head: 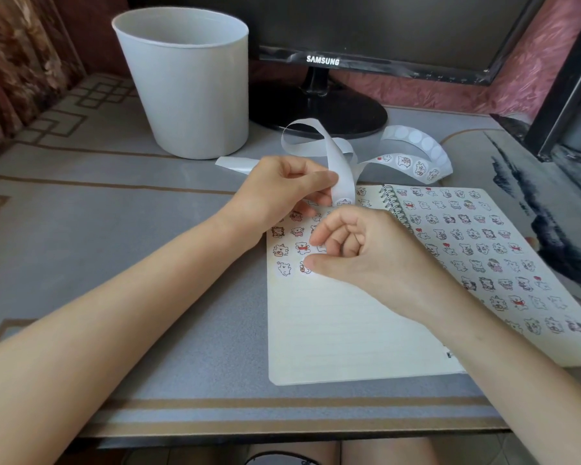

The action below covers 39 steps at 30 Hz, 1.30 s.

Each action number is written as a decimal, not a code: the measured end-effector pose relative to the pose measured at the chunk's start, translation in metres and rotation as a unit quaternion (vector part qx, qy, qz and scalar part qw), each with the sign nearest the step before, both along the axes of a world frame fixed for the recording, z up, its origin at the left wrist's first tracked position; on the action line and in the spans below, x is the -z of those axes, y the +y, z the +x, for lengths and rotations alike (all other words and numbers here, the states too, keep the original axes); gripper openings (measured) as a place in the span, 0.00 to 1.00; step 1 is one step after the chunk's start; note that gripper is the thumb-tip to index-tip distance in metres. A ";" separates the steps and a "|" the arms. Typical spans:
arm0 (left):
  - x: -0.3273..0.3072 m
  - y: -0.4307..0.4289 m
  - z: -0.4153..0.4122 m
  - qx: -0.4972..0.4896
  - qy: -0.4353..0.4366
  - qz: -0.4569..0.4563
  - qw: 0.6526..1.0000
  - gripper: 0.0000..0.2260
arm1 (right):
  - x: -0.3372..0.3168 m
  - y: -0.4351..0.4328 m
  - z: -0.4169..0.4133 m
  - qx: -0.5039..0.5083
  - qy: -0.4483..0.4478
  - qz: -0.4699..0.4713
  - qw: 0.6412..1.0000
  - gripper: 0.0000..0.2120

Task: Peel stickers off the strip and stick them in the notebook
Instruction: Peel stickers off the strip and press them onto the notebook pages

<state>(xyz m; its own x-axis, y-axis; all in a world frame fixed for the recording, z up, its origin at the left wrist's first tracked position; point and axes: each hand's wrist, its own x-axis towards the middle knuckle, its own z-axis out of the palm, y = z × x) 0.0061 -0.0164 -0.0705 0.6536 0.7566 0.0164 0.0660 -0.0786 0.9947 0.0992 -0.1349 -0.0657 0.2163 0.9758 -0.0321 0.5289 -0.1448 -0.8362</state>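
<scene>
Left grip pinches the strip between thumb and curled forefinger, close to the strip's near end, which hangs just above the top of the notebook's left page. One sticker shows on that hanging end, right below the pinch. Right grip hovers low over the same page with its fingers curled in and nothing visible between them; its thumb stretches out flat, its tip touching a sticker in the lowest row.

From the pinch, the strip loops up and back over the desk behind the notebook. One bare white tail lies flat towards the left. The other run curls to the right, carrying a row of cartoon stickers, then bends over to show its back with round outlines.

The notebook lies open and flat, wire spiral down the middle. Its left page holds a few rows of stickers at the top, partly hidden by both hands, with plain lined paper below. The right page is covered in rows of stickers almost to its bottom edge.

Behind the strip stands a white bin, upright, well apart from the notebook on the left. Beside it sits the round black base of a Samsung monitor, screen dark. A grey mat with tan lines covers the desk.
</scene>
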 end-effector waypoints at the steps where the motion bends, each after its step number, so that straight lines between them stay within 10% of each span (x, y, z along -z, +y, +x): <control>1: 0.000 0.000 0.000 0.000 0.000 -0.001 1.000 0.08 | 0.000 0.000 0.001 0.000 0.002 0.000 1.000 0.08; 25: 0.000 0.001 0.000 -0.002 -0.020 -0.019 1.000 0.08 | -0.001 0.005 0.009 0.008 0.024 0.017 1.000 0.07; 39: -0.006 -0.003 0.000 -0.012 -0.038 0.009 0.999 0.09 | -0.011 0.010 0.037 0.102 -0.062 0.180 0.976 0.06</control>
<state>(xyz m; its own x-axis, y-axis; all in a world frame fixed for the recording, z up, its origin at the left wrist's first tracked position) 0.0065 -0.0190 -0.0649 0.6316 0.7712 0.0797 -0.0085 -0.0959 0.9954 0.1359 -0.1251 -0.0549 0.3885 0.8548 0.3440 0.6204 0.0334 -0.7836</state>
